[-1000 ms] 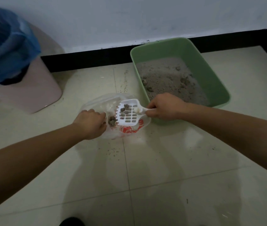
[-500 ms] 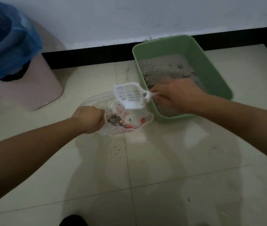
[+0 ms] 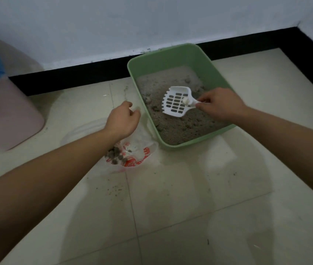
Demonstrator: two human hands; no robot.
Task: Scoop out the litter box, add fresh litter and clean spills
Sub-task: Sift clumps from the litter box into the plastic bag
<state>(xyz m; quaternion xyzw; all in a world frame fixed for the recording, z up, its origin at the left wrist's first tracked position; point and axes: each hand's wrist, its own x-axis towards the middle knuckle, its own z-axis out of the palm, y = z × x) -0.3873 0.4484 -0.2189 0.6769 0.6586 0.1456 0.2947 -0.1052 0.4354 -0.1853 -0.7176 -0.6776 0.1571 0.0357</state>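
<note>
Over the grey litter (image 3: 180,129) in the green rectangular plastic litter box (image 3: 171,58), my right hand (image 3: 218,104) pinches the handle of the white slotted plastic scoop (image 3: 176,103), whose blade tilts just above the surface. My left hand (image 3: 122,120) hangs with curled fingers above the clear plastic bag with red print (image 3: 142,152); I cannot tell whether it grips the rim. If that mouth sags, the next clumps could land on the floor tiles (image 3: 171,217), already gritty with spilled grains (image 3: 115,190).

On the tiled floor (image 3: 171,217) you have the green litter box (image 3: 163,60) far right, the plastic bag (image 3: 142,150) just left of it, a pink bin (image 3: 8,119) far left, and spilled grains (image 3: 115,190) nearer.
</note>
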